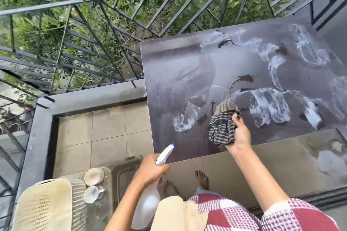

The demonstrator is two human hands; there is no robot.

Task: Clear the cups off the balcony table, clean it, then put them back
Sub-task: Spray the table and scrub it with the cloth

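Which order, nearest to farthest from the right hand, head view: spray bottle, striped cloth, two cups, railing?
1. striped cloth: gripped in the right hand, on the table.
2. spray bottle: held by the left hand, at the table's near edge.
3. upper cup and lower cup: lower left, too close to rank apart.
4. railing: beyond the table's far side.

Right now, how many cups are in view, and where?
2. The far cup and the near cup sit side by side on the grey surface at lower left. None is on the table; more may be out of frame.
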